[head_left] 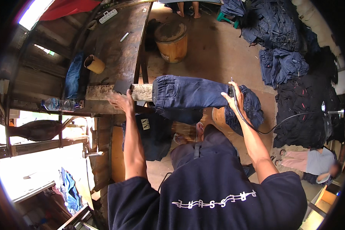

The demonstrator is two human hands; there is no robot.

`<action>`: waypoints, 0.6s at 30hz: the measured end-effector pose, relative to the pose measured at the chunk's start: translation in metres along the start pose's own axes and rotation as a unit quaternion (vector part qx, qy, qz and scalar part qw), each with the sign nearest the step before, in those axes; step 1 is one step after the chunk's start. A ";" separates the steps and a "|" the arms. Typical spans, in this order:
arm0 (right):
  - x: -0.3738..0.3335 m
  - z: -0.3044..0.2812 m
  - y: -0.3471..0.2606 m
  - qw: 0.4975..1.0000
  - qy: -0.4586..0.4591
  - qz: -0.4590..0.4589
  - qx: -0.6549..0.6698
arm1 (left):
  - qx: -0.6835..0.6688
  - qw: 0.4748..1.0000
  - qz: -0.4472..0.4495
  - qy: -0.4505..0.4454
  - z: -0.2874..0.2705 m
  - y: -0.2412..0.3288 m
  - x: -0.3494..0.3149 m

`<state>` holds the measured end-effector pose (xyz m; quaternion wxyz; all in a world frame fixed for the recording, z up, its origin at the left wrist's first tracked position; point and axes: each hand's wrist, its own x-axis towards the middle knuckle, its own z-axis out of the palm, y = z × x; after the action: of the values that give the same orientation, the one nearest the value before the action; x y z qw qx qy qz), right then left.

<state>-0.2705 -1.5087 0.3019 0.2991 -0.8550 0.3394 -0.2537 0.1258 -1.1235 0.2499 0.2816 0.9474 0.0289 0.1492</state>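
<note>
Dark blue denim trousers [195,92] with a gathered elastic waistband are pulled over a long wooden board [143,92] that juts out from the workbench. My left hand [122,101] is at the bare part of the board, thumb and fingers apart, the fingertips slightly blurred. Just beyond it lies a dark flat piece [122,86], close to the fingers. At the trousers' other end, my right hand [237,99] grips a thin black hose [251,126], its tip pointing up past the fingers. The bunched rest of the trousers hangs below that hand.
The workbench [120,50] holds a tan cup [94,64], a plastic bottle [59,104] and a power strip [107,16]. A round drum [172,42] stands beyond. Large garment piles [299,103] fill the right side. Another person [310,161] is at lower right. Dark cloth [151,134] hangs below the board.
</note>
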 end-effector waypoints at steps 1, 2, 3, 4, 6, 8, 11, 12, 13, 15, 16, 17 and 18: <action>0.007 -0.005 0.003 1.000 -0.009 -0.008 -0.002 | -0.017 0.995 0.090 0.045 -0.014 0.017 -0.026; 0.015 -0.009 0.007 1.000 -0.026 -0.004 0.015 | -0.123 0.978 0.164 0.027 -0.026 0.035 -0.057; 0.023 -0.011 0.011 0.999 -0.039 -0.020 0.032 | -0.119 0.980 0.117 -0.112 -0.035 0.052 -0.092; 0.031 -0.009 0.015 0.997 -0.063 -0.018 0.047 | -0.078 0.972 0.151 -0.159 -0.039 0.070 -0.125; 0.043 0.002 0.023 0.991 -0.116 -0.017 0.061 | -0.048 0.973 0.149 -0.168 -0.036 0.097 -0.160; 0.051 0.017 0.028 0.985 -0.125 -0.010 0.116 | -0.005 0.984 0.081 -0.159 -0.027 0.111 -0.169; 0.054 0.028 0.035 0.982 -0.116 -0.015 0.150 | 0.015 0.981 0.072 -0.177 -0.015 0.111 -0.155; 0.056 0.028 0.035 0.981 -0.123 -0.017 0.152 | 0.051 0.972 0.055 -0.221 -0.015 0.108 -0.146; 0.059 0.028 0.035 0.979 -0.131 -0.021 0.157 | 0.064 0.965 0.069 -0.245 -0.015 0.106 -0.141; 0.068 0.031 0.031 0.978 -0.159 -0.028 0.130 | 0.070 0.969 0.009 -0.235 -0.021 0.103 -0.125; 0.074 0.038 0.028 0.970 -0.164 -0.084 0.157 | 0.045 0.984 0.048 -0.167 -0.022 0.105 -0.117; 0.080 0.049 0.023 0.963 -0.177 -0.114 0.167 | 0.045 0.989 0.041 -0.138 -0.023 0.109 -0.111; 0.087 0.063 0.019 0.959 -0.181 -0.124 0.180 | 0.060 0.991 0.096 -0.066 -0.021 0.117 -0.110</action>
<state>-0.1827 -1.5624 0.2659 0.4707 -0.8539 0.1194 -0.1872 0.0114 -1.2261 0.3011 0.2099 0.9688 -0.0714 0.1110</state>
